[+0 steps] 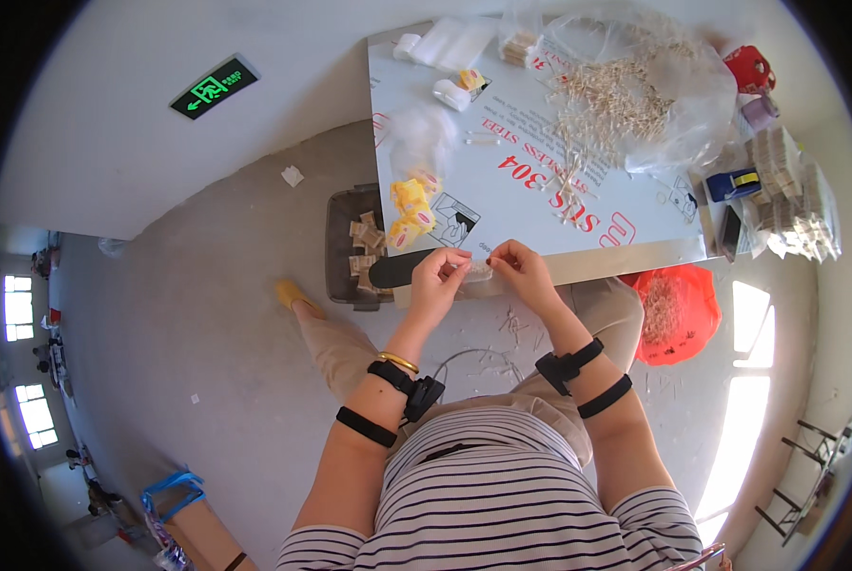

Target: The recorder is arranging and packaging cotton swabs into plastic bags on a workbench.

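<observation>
At the table's near edge, my left hand [441, 280] and my right hand [523, 273] pinch a small clear plastic bag [480, 272] between them. Whitish contents show faintly through it, too small to make out. Just beyond my left hand lie yellow printed cards [411, 206] in a loose heap. Thin clear bags [420, 136] are spread behind those cards. A big pile of cotton swabs [611, 100] spills from a large clear bag [697, 114] at the far right of the table, and several loose swabs [568, 188] reach toward the middle.
A grey bin [338, 276] holding small packets stands at the table's left side. Right of my knees hangs a red plastic bag [687, 328] with swabs inside. A blue tape dispenser [733, 185] and bundled packs [785, 190] sit by the right edge. Swabs [513, 324] litter the floor.
</observation>
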The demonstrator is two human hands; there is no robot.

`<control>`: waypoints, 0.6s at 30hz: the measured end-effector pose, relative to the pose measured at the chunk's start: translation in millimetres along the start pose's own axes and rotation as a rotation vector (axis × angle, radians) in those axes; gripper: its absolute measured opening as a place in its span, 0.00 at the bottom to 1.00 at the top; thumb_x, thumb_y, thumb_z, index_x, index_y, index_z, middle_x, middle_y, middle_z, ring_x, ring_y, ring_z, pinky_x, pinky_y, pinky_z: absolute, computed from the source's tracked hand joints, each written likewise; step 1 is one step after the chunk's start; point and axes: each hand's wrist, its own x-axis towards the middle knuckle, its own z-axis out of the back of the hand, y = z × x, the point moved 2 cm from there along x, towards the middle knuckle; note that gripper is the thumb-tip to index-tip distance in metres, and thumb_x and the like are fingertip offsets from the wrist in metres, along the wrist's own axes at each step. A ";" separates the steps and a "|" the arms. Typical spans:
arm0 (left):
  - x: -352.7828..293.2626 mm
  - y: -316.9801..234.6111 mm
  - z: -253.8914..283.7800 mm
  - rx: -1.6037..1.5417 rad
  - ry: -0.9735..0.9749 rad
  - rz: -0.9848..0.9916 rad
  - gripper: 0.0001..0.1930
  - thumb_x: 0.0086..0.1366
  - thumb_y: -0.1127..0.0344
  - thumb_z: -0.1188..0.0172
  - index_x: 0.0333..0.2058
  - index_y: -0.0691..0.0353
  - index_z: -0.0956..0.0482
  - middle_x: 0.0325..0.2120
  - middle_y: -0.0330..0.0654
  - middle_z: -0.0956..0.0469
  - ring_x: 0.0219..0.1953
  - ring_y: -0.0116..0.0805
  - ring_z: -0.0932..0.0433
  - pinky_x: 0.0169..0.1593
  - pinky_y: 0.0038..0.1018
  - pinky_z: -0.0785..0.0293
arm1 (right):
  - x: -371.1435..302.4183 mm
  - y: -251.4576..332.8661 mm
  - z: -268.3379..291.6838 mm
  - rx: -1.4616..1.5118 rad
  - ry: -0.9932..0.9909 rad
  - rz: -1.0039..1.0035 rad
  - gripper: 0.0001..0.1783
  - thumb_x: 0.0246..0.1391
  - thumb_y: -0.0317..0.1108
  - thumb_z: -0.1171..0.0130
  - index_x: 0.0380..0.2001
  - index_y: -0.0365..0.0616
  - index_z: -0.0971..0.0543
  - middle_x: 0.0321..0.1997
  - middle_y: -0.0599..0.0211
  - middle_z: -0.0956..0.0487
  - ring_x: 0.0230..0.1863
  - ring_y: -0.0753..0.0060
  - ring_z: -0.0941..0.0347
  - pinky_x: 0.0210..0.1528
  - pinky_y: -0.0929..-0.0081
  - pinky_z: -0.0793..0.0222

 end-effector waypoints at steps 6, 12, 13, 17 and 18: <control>-2.6 37.9 -3.8 -0.175 0.054 0.178 0.04 0.66 0.71 0.37 0.34 0.64 0.22 0.42 0.42 0.18 0.34 0.25 0.17 0.33 0.19 0.24 | 1.4 -30.2 -0.6 -0.273 0.024 -0.056 0.10 0.56 0.32 0.33 0.30 0.37 0.22 0.23 0.69 0.24 0.25 0.80 0.31 0.30 0.77 0.32; 1.4 46.7 1.5 -0.225 0.125 0.261 0.06 0.67 0.70 0.37 0.32 0.63 0.25 0.44 0.42 0.20 0.35 0.27 0.16 0.31 0.18 0.26 | 5.1 -31.9 -2.6 -0.255 0.060 -0.118 0.11 0.54 0.32 0.32 0.29 0.37 0.23 0.22 0.68 0.24 0.24 0.79 0.31 0.29 0.76 0.33; 3.1 46.6 1.6 -0.230 0.145 0.306 0.07 0.67 0.70 0.37 0.32 0.62 0.27 0.44 0.42 0.20 0.35 0.27 0.16 0.30 0.18 0.27 | 6.5 -31.9 -1.7 -0.262 0.058 -0.115 0.12 0.54 0.33 0.32 0.28 0.37 0.24 0.22 0.68 0.24 0.24 0.78 0.31 0.29 0.76 0.33; 4.6 47.6 2.6 -0.299 0.200 0.320 0.10 0.67 0.71 0.37 0.32 0.61 0.30 0.45 0.43 0.21 0.35 0.27 0.16 0.29 0.18 0.28 | 7.3 -27.1 -0.4 -0.351 0.079 -0.099 0.14 0.53 0.33 0.31 0.28 0.38 0.27 0.22 0.66 0.24 0.24 0.76 0.30 0.28 0.74 0.33; 6.7 46.8 1.7 -0.280 0.207 0.307 0.10 0.67 0.70 0.37 0.32 0.60 0.32 0.45 0.43 0.21 0.35 0.27 0.16 0.29 0.18 0.29 | 8.3 -28.1 0.4 -0.351 0.077 -0.100 0.14 0.53 0.33 0.31 0.28 0.38 0.27 0.22 0.66 0.24 0.24 0.76 0.30 0.28 0.74 0.33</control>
